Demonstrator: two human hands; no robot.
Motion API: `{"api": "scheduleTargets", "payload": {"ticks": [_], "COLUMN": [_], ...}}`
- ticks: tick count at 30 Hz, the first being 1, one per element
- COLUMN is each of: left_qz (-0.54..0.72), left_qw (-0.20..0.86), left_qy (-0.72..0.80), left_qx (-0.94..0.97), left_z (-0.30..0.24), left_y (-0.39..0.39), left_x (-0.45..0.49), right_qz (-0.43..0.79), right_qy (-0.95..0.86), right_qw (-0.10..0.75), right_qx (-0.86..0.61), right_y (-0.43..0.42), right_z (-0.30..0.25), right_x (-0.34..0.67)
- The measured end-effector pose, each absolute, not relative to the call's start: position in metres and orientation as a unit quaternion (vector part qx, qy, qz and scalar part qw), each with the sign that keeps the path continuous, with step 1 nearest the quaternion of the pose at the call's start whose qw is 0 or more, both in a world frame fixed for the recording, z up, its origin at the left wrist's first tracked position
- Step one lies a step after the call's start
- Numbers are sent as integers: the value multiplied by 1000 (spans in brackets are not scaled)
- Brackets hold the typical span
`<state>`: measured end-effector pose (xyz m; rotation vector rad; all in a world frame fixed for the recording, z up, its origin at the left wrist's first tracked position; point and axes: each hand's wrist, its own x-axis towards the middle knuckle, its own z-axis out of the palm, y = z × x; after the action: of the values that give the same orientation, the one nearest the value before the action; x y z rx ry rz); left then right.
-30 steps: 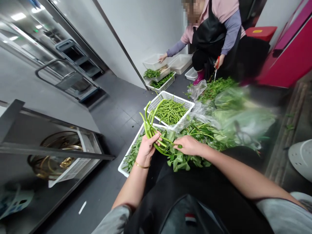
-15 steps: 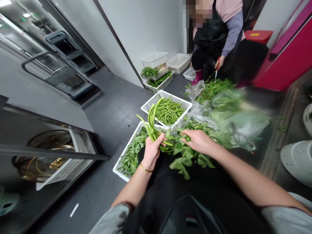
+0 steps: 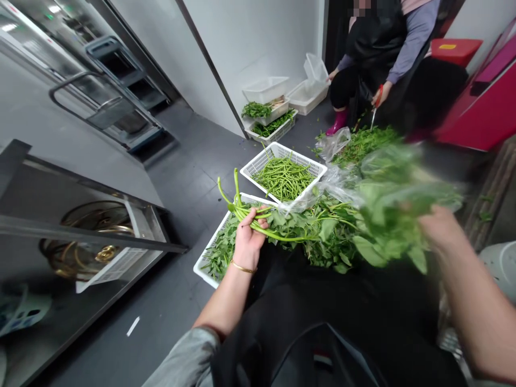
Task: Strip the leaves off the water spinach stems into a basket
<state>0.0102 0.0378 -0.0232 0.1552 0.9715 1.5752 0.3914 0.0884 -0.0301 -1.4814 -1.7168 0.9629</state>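
Observation:
My left hand (image 3: 248, 239) is closed round a bunch of bare green stems (image 3: 242, 207) that stick up and out to the left. It hovers over a white basket of picked leaves (image 3: 220, 250) on the floor. My right hand (image 3: 441, 228) is far out to the right, blurred by motion, closed on a bunch of leafy greens (image 3: 389, 226). A heap of leafy greens (image 3: 322, 231) lies between my hands. Beyond it stands a second white basket (image 3: 282, 177) filled with stripped stems.
A person crouches at the back right with red-handled scissors (image 3: 374, 110) over more greens (image 3: 363, 142), one hand on a clear tub (image 3: 316, 67). White tubs (image 3: 268, 102) stand by the wall. A steel counter (image 3: 80, 236) is at my left, red bins (image 3: 479, 102) at right.
My right hand has swung from the middle out to the right, carrying off leafy greens. My left hand stays closed on the stems. The other person has reached for a clear tub.

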Motion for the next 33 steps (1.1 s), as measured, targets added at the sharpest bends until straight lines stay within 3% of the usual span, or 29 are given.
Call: {"api": "scheduleTargets", "payload": {"ticks": [3,7,14,18,22,25,28,33], "left_qz": [681,679,689,688,568,532,563,598], "left_qw": [608,618,602,532,646,721,720,698], "left_qy": [402,394,399,473,478,419,391,380], "left_qx": [68,48,55,139,178,142,102,101], "left_z": [-16,-7,-10,-23,-25,-18,-11,-8], "left_y": [38,37,32,26,25,32,41,45], "left_x": [0,6,9,0,1,3,0,-5], "right_qz": [355,393,217,329,443,505,558,609], "right_qy": [-644,-761,-909,-894,-821,-792,-784,-759], "right_qw": [325,179,41,91,121,84,9,20], "right_qx": [-594,-484,-354,-290,-339,-332,-273,-229], "right_y": [69,45,45,65,86,89,83,73], "right_z": [-19,-12,-19,-16,-10,-8,-9,-10], "right_x": [406,337,226,255,287,295,298,308]}}
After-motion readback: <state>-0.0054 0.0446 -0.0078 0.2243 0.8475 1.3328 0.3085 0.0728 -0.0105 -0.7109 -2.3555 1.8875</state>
